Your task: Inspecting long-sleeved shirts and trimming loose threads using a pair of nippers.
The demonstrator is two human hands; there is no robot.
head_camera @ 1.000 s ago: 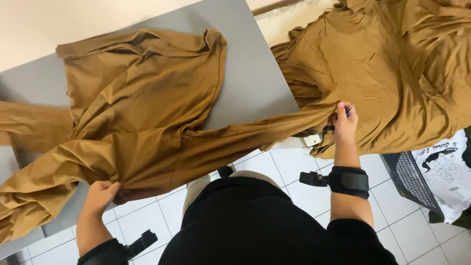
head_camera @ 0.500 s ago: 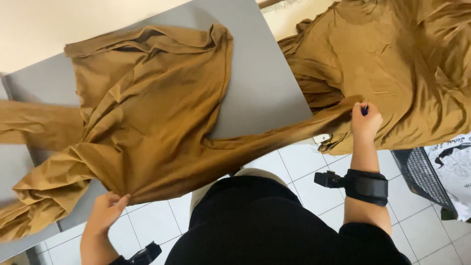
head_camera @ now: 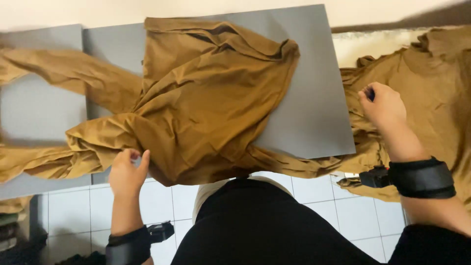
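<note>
Nearest the camera, at 6 o'clock, the person's black clothing (head_camera: 265, 225) stands over a white tiled floor (head_camera: 73, 211). Each wrist carries a black strap.

Left hand (head_camera: 126, 172), at 8 o'clock: fingers curled, pinching the near edge of the brown garment (head_camera: 206, 108).

Right hand (head_camera: 385, 105), at 3 o'clock: fingers pressed together into a closed grip, apparently on brown cloth; what exactly it grips cannot be told.

The garment lies crumpled across the grey board (head_camera: 314, 88), one sleeve trailing toward 9 o'clock. More brown cloth (head_camera: 436, 78) is heaped at 2 o'clock beyond the board's right edge.
</note>
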